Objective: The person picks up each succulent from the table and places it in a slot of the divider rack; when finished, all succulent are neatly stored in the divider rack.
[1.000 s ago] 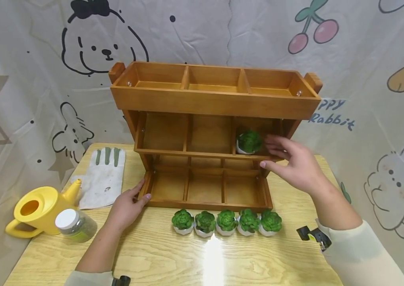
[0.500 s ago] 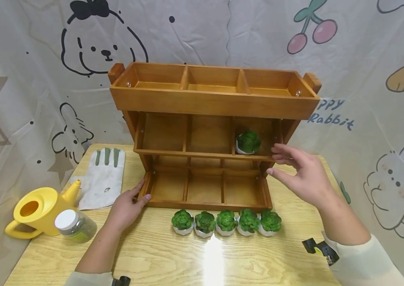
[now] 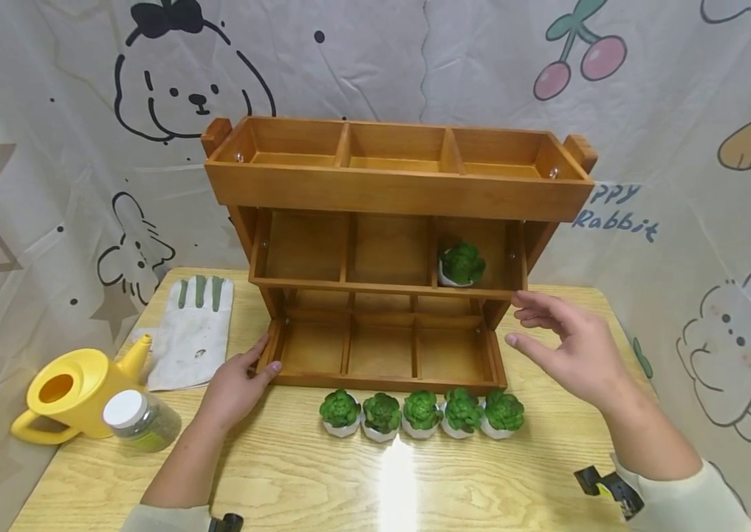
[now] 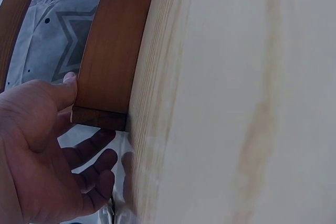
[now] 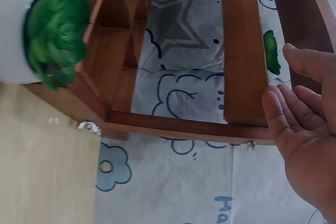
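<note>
A three-tier wooden shelf stand (image 3: pixel 402 191) with divided trays stands at the middle of the table. My left hand (image 3: pixel 237 390) holds its bottom tray at the front left corner; in the left wrist view, the thumb lies on the front board and the forefinger at its end. My right hand (image 3: pixel 568 347) is apart from the stand at its right side, fingers relaxed, with nothing in them. One potted succulent (image 3: pixel 462 264) with a white pot sits in the middle tray's right compartment. Several more potted succulents (image 3: pixel 421 412) stand in a row before the stand.
On the left of the wood-grain table (image 3: pixel 322 488) are a yellow watering can (image 3: pixel 83 384), a white-lidded clear jar (image 3: pixel 142 421) and a white glove (image 3: pixel 196 332) with green fingers. A printed curtain (image 3: pixel 375 59) hangs behind.
My right hand has drawn back from the succulent in the middle tray, moving right and down. The succulent stays in its compartment. My left hand has not moved.
</note>
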`<state>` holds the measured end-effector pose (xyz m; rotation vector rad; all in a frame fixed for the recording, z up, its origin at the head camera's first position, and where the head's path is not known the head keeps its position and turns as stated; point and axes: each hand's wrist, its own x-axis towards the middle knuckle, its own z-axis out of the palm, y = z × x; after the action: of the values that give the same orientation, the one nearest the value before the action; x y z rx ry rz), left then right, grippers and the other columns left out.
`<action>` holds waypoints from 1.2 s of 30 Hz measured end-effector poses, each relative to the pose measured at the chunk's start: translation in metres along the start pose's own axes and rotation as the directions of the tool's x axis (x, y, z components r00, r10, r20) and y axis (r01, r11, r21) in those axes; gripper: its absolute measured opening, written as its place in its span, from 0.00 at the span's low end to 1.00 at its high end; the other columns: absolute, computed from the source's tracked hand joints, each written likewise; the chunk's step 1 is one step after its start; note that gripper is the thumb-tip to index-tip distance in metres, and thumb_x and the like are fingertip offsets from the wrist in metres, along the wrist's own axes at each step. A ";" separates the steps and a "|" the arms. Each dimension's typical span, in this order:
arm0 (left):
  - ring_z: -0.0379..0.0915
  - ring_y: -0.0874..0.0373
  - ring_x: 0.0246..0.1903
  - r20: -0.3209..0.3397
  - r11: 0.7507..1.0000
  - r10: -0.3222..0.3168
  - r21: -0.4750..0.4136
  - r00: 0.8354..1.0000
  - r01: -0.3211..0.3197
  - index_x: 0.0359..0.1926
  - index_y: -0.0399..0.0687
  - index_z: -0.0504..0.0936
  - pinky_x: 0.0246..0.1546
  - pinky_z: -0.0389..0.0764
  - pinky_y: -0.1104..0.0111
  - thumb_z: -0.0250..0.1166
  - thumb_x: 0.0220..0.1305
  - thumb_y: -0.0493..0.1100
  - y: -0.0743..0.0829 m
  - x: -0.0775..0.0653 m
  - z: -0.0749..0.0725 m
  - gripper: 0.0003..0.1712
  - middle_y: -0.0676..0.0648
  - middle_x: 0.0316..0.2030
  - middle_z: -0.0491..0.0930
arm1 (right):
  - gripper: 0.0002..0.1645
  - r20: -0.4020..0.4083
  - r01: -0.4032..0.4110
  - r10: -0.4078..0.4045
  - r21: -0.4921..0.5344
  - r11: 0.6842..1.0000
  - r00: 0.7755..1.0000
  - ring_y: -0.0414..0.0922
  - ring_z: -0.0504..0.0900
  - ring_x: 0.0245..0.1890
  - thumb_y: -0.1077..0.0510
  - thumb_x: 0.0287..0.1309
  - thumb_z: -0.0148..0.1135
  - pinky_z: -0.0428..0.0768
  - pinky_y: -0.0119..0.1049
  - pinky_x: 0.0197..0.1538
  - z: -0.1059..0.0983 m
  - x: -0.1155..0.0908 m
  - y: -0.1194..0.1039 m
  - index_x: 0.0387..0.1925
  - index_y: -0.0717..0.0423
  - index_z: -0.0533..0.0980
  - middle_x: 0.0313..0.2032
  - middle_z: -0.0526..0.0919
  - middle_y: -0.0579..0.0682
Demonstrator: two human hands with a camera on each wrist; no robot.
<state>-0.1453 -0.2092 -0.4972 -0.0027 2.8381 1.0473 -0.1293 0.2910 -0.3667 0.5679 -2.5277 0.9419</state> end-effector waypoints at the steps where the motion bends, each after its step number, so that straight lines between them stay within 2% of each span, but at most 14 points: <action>1: 0.76 0.36 0.58 0.000 1.000 0.002 0.000 1.000 -0.002 0.82 0.52 0.58 0.57 0.75 0.41 0.59 0.77 0.61 -0.001 0.000 0.000 0.41 0.29 0.68 0.71 | 0.36 0.003 -0.002 0.002 0.005 1.000 1.000 0.48 0.89 0.42 0.67 0.51 0.80 0.75 0.16 0.51 0.001 -0.002 0.001 0.64 0.58 0.79 0.46 0.89 0.51; 11: 0.75 0.34 0.59 0.007 1.000 0.003 -0.004 1.000 -0.003 0.82 0.52 0.57 0.58 0.75 0.40 0.59 0.77 0.59 -0.003 0.001 0.001 0.41 0.28 0.69 0.70 | 0.36 0.023 -0.044 0.044 0.038 0.998 0.999 0.36 0.86 0.40 0.68 0.50 0.81 0.77 0.19 0.52 0.008 -0.023 0.012 0.63 0.58 0.79 0.45 0.89 0.50; 18: 0.75 0.35 0.59 0.008 1.000 0.000 -0.011 1.000 0.000 0.82 0.53 0.57 0.57 0.75 0.40 0.60 0.77 0.59 -0.002 0.001 0.001 0.41 0.29 0.69 0.70 | 0.36 0.056 -0.094 0.094 0.005 0.996 0.994 0.39 0.86 0.42 0.63 0.53 0.80 0.76 0.19 0.52 0.012 -0.037 0.019 0.64 0.56 0.78 0.49 0.88 0.48; 22: 0.75 0.35 0.59 0.007 1.000 0.003 -0.013 1.000 -0.002 0.82 0.52 0.58 0.57 0.75 0.40 0.60 0.77 0.60 -0.002 0.001 0.000 0.41 0.29 0.69 0.70 | 0.36 0.079 -0.115 0.115 -0.012 0.993 0.990 0.39 0.85 0.45 0.59 0.56 0.80 0.76 0.22 0.53 0.014 -0.044 0.023 0.66 0.54 0.78 0.51 0.88 0.46; 24: 0.75 0.34 0.59 0.006 1.000 0.001 -0.015 1.000 -0.001 0.82 0.52 0.58 0.57 0.75 0.40 0.59 0.77 0.60 -0.002 0.001 0.000 0.41 0.29 0.69 0.70 | 0.36 0.091 -0.127 0.128 -0.018 0.992 0.988 0.42 0.85 0.47 0.57 0.57 0.79 0.76 0.24 0.54 0.016 -0.049 0.025 0.66 0.54 0.77 0.52 0.88 0.45; 29: 0.74 0.34 0.60 0.014 1.000 -0.013 -0.022 1.000 0.013 0.82 0.54 0.57 0.59 0.74 0.39 0.59 0.77 0.62 -0.002 0.001 0.000 0.42 0.29 0.70 0.69 | 0.36 0.122 -0.172 0.173 -0.019 0.985 0.977 0.47 0.84 0.51 0.53 0.59 0.79 0.75 0.28 0.55 0.022 -0.062 0.030 0.67 0.53 0.76 0.54 0.87 0.46; 32: 0.74 0.34 0.60 0.014 1.000 -0.015 -0.025 1.000 0.015 0.82 0.54 0.57 0.59 0.74 0.39 0.58 0.77 0.63 -0.001 0.000 0.000 0.42 0.29 0.70 0.69 | 0.37 0.143 -0.201 0.199 -0.004 0.980 0.969 0.47 0.83 0.52 0.51 0.59 0.78 0.74 0.27 0.56 0.025 -0.069 0.033 0.68 0.51 0.76 0.56 0.86 0.45; 36: 0.74 0.34 0.60 0.015 1.000 -0.017 -0.024 1.000 0.017 0.82 0.53 0.57 0.59 0.74 0.39 0.58 0.76 0.63 0.000 0.000 0.000 0.42 0.28 0.70 0.69 | 0.39 0.204 -0.229 0.219 0.025 0.973 0.954 0.50 0.82 0.55 0.50 0.59 0.78 0.74 0.28 0.58 0.028 -0.077 0.037 0.70 0.50 0.74 0.59 0.84 0.46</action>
<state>-0.1450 -0.2095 -0.4975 -0.0210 2.8072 1.0743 -0.0883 0.3152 -0.4425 0.4131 -2.8024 1.0752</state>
